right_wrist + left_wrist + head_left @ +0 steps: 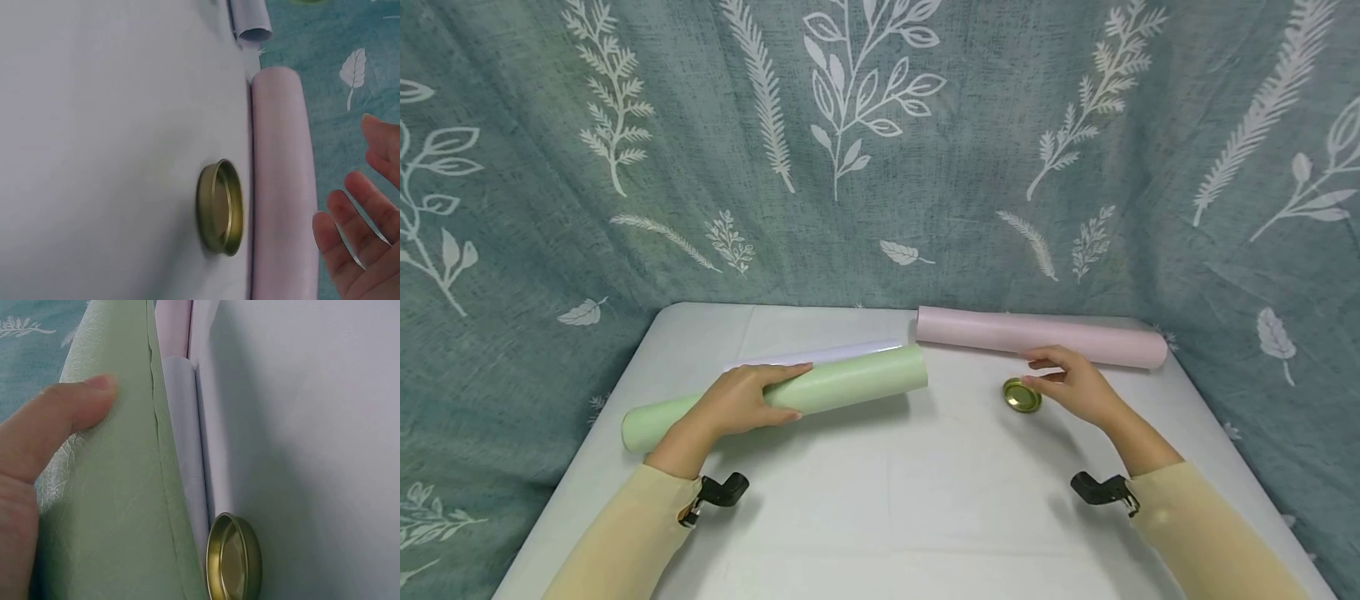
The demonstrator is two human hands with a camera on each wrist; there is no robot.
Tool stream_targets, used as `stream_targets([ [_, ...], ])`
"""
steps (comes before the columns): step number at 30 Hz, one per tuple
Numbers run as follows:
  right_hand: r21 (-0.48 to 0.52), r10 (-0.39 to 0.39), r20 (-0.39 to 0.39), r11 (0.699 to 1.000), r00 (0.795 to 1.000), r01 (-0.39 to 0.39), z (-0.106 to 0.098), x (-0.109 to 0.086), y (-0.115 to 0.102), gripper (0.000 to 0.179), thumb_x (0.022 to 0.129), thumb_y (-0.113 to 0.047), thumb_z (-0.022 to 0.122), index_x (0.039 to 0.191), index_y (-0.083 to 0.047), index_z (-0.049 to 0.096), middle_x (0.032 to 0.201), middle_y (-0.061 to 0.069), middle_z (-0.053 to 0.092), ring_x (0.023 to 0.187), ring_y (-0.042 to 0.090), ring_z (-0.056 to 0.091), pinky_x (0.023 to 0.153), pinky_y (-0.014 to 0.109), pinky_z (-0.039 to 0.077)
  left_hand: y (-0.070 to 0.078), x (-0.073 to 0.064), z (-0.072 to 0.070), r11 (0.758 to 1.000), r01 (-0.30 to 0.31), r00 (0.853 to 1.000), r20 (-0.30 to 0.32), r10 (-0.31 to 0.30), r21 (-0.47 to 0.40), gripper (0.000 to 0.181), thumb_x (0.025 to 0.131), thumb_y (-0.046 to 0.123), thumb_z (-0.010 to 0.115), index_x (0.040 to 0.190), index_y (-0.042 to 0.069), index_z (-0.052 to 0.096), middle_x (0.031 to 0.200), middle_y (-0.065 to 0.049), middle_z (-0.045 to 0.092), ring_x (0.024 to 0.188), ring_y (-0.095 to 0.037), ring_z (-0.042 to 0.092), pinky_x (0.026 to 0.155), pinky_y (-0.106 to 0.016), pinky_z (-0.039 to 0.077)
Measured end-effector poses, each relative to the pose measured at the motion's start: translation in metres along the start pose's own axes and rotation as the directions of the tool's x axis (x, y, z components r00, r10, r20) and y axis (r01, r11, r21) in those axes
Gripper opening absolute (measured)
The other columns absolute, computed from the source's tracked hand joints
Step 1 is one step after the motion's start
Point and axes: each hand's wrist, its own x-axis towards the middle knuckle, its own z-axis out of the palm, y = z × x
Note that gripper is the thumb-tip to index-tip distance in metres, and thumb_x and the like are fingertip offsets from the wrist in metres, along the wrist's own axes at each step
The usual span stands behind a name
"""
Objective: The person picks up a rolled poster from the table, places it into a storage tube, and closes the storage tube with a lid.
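Note:
My left hand (741, 400) grips a light green roll (857, 382), thumb on the near side and fingers over the top. The roll lies slantwise, its right end seemingly raised over a shadow. In the left wrist view, one digit presses on the green sheet (125, 462), whose long edge shows. My right hand (1075, 387) is held beside a shallow round gold tin lid (1022, 395), thumb near its rim. In the right wrist view, the fingers (356, 225) are spread apart from the lid (220, 207) with nothing between them.
A pink roll (1037, 333) lies along the back right of the white table (880, 517), just behind the lid. A lavender roll (850, 352) lies partly hidden behind the green one. A leaf-patterned teal curtain (865, 233) hangs around the table's back and sides.

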Motion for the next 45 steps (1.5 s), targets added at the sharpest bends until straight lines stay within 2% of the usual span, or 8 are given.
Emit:
stream_targets([
  [4, 0.011, 0.023, -0.006, 1.000, 1.000, -0.023, 0.003, -0.002, 0.013, 0.044, 0.095, -0.021, 0.072, 0.133, -0.001, 0.061, 0.132, 0.018, 0.060, 0.120, 0.042, 0.057, 0.092, 0.032, 0.054, 0.000, 0.000, 0.000, 1.000, 0.002, 1.000, 0.002, -0.002, -0.002, 0.071, 0.081, 0.048, 0.082, 0.145, 0.038, 0.054, 0.137, 0.001, 0.062, 0.122, -0.028, 0.061, 0.097, -0.052, 0.049],
  [13, -0.007, 0.098, 0.008, 0.995, 0.995, -0.098, 0.012, -0.004, 0.038, 0.052, 0.094, -0.025, 0.073, 0.136, 0.001, 0.058, 0.136, 0.023, 0.056, 0.124, 0.042, 0.053, 0.096, 0.053, 0.050, -0.001, -0.001, 0.002, 1.000, -0.006, 1.000, 0.001, 0.006, -0.006, 0.072, 0.081, 0.049, 0.082, 0.146, 0.038, 0.053, 0.138, 0.000, 0.062, 0.122, -0.027, 0.060, 0.096, -0.050, 0.050],
  [21, -0.021, 0.175, 0.024, 0.984, 0.984, -0.175, 0.020, -0.003, 0.048, 0.064, 0.092, -0.033, 0.075, 0.141, 0.002, 0.053, 0.140, 0.027, 0.051, 0.126, 0.045, 0.050, 0.101, 0.057, 0.046, -0.001, -0.003, 0.004, 1.000, 0.001, 1.000, 0.003, -0.001, -0.008, 0.072, 0.081, 0.050, 0.081, 0.146, 0.038, 0.053, 0.139, 0.001, 0.061, 0.125, -0.027, 0.059, 0.099, -0.050, 0.049],
  [32, -0.091, 0.196, 0.004, 0.977, 0.981, -0.195, 0.030, 0.000, 0.055, 0.074, 0.086, -0.039, 0.080, 0.141, 0.002, 0.053, 0.136, 0.028, 0.052, 0.119, 0.046, 0.054, 0.098, 0.058, 0.046, 0.000, -0.004, 0.002, 1.000, 0.000, 1.000, 0.002, 0.000, 0.008, 0.072, 0.081, 0.050, 0.081, 0.146, 0.039, 0.053, 0.139, 0.000, 0.061, 0.123, -0.027, 0.060, 0.096, -0.051, 0.050],
  [45, -0.179, 0.150, 0.012, 0.973, 0.989, -0.145, 0.036, 0.003, 0.058, 0.075, 0.083, -0.037, 0.083, 0.139, 0.005, 0.055, 0.129, 0.027, 0.054, 0.108, 0.038, 0.055, 0.092, 0.054, 0.047, 0.002, -0.006, 0.003, 1.000, -0.001, 1.000, 0.002, 0.001, -0.013, 0.072, 0.081, 0.048, 0.082, 0.146, 0.037, 0.053, 0.141, 0.001, 0.059, 0.126, -0.027, 0.058, 0.098, -0.050, 0.049],
])
